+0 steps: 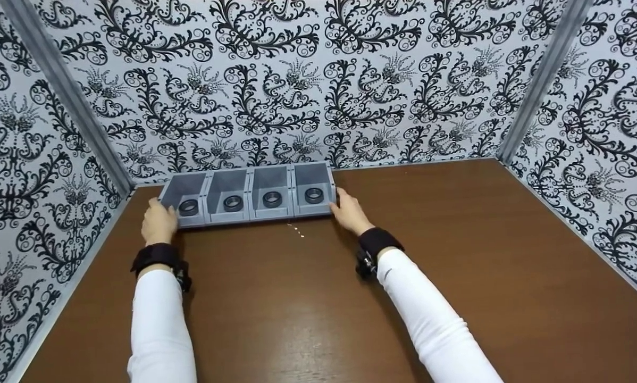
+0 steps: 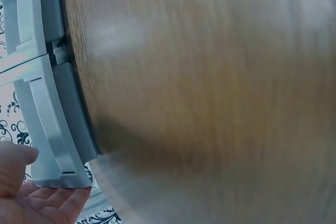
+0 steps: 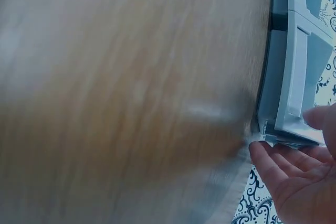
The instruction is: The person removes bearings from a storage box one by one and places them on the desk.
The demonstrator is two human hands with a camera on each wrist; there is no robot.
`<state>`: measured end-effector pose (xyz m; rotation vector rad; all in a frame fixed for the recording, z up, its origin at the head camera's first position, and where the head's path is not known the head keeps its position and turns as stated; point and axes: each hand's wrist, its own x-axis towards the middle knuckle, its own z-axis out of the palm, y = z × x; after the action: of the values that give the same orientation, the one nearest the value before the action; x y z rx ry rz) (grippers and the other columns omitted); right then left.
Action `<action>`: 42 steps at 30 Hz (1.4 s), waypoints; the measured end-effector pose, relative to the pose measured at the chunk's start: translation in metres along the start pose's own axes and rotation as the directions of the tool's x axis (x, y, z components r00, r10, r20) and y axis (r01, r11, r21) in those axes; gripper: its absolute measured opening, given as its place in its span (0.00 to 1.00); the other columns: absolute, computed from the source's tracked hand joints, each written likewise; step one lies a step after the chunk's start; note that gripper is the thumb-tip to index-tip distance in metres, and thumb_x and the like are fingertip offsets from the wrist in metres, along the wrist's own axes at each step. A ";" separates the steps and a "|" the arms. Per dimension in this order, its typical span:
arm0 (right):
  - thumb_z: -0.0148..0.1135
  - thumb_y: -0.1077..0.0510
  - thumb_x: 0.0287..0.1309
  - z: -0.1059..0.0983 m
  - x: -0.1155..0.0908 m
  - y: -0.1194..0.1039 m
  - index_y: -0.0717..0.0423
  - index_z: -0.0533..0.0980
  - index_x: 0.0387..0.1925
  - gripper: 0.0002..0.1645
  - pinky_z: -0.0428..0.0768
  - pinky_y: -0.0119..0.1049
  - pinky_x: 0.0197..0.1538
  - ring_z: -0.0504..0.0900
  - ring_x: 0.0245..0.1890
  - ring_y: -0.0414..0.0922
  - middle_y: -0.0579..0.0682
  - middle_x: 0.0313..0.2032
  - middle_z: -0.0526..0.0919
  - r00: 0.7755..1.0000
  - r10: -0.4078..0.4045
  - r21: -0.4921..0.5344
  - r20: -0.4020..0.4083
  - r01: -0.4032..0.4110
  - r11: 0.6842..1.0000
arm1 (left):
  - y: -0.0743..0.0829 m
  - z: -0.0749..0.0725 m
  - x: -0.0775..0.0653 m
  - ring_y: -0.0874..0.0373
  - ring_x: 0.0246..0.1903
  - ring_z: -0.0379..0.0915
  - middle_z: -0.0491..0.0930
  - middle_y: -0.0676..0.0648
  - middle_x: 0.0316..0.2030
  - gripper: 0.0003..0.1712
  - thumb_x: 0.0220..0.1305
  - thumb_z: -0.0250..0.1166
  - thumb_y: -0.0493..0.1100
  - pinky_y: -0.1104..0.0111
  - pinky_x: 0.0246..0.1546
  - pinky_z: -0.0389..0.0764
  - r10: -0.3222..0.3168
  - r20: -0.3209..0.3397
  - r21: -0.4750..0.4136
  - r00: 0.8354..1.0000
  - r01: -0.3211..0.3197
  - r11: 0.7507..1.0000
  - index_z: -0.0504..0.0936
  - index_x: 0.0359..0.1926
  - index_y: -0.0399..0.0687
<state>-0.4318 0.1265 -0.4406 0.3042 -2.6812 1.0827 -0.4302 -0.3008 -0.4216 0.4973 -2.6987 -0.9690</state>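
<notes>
A joined row of several grey plastic bins [image 1: 272,213] stands near the back wall. Each compartment has one dark ring [image 1: 313,195], shaped like a bearing, lying on its floor. My left hand [image 1: 159,221] holds the left end of the row. In the left wrist view its fingers [image 2: 65,203] lie along the outer side wall, with the thumb at the front opening. The right end is held by my right hand [image 1: 350,211]. Its fingers [image 3: 270,169] press the outer side, and the thumb [image 3: 316,117] reaches over the front edge.
Brown tabletop [image 1: 276,298] stretches in front of the bins and to their right. A few small pale flecks [image 1: 297,231] lie just before the row. Patterned wall panels [image 1: 350,80] enclose the table at the back and both sides, joined by grey corner posts [image 1: 536,80].
</notes>
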 end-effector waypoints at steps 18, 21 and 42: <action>0.60 0.69 0.69 0.000 -0.001 -0.004 0.75 0.71 0.66 0.26 0.78 0.57 0.63 0.81 0.59 0.66 0.71 0.59 0.81 0.996 0.046 0.010 -0.078 -0.045 0.999 | -0.001 -0.005 -0.004 0.21 0.59 0.71 0.72 0.18 0.61 0.25 0.78 0.53 0.38 0.34 0.59 0.73 0.028 -0.080 0.008 0.996 -0.028 1.000 0.68 0.69 0.27; 0.61 0.69 0.69 -0.001 -0.002 -0.003 0.75 0.71 0.65 0.26 0.78 0.58 0.63 0.81 0.59 0.66 0.72 0.59 0.81 0.997 0.038 -0.006 -0.074 -0.038 0.999 | -0.004 -0.006 -0.005 0.21 0.58 0.72 0.74 0.19 0.60 0.24 0.77 0.55 0.38 0.34 0.58 0.74 0.036 -0.088 0.012 0.995 -0.035 0.999 0.71 0.67 0.27; 0.65 0.64 0.59 -0.023 -0.009 0.011 0.70 0.83 0.52 0.20 0.83 0.53 0.53 0.88 0.45 0.58 0.63 0.43 0.90 0.996 0.044 -0.006 -0.076 -0.045 0.999 | -0.008 -0.011 -0.016 0.23 0.59 0.73 0.73 0.22 0.62 0.25 0.78 0.56 0.37 0.36 0.59 0.75 0.124 0.019 0.055 0.992 -0.125 0.991 0.71 0.69 0.26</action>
<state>-0.4236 0.1512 -0.4348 0.1981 -2.6359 1.0740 -0.4102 -0.3066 -0.4202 0.3274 -2.7399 -0.8695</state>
